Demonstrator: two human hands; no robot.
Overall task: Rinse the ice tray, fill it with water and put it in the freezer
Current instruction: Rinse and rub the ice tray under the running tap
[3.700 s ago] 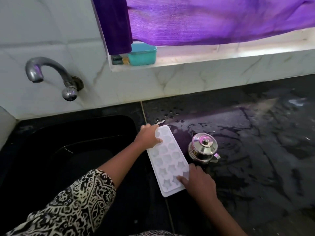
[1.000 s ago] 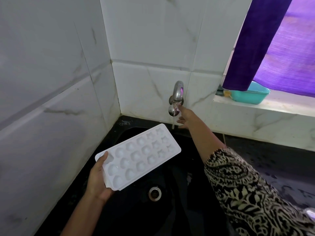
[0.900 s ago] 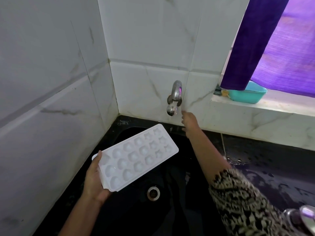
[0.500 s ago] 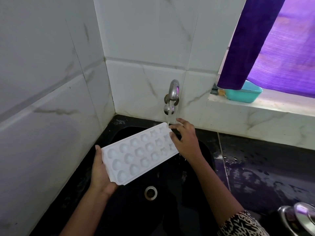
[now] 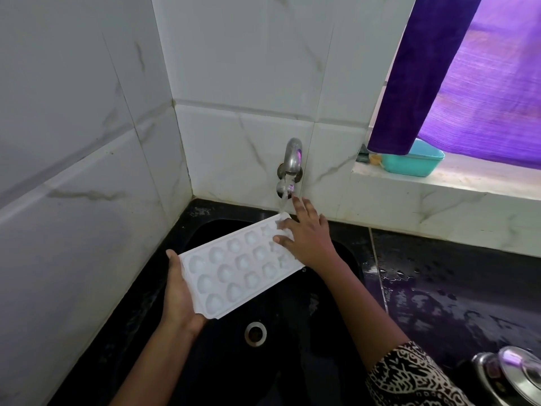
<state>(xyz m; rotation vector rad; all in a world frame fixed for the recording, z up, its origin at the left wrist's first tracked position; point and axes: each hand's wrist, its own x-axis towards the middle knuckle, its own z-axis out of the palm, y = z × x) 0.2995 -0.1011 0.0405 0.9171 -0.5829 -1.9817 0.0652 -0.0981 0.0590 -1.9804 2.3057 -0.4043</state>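
Note:
A white ice tray [image 5: 234,269] with rounded and star-shaped cells hangs over the black sink [image 5: 295,344], tilted with its far end under the steel tap [image 5: 291,159]. Water runs from the tap onto that far end. My left hand [image 5: 178,294] grips the near end of the tray from below, thumb along its edge. My right hand [image 5: 307,235] lies on the far end with fingers spread and straight, in the stream.
White marble-look tiled walls close in the sink on the left and behind. A wet black counter [image 5: 456,291] runs to the right, with a steel lidded pot [image 5: 515,376] at its near edge. A teal tub [image 5: 412,162] sits on the sill under a purple curtain [image 5: 468,77].
The tray went from the counter to over the sink. My right hand left the tap's knob and came down on the tray's far end. Water now falls on the tray.

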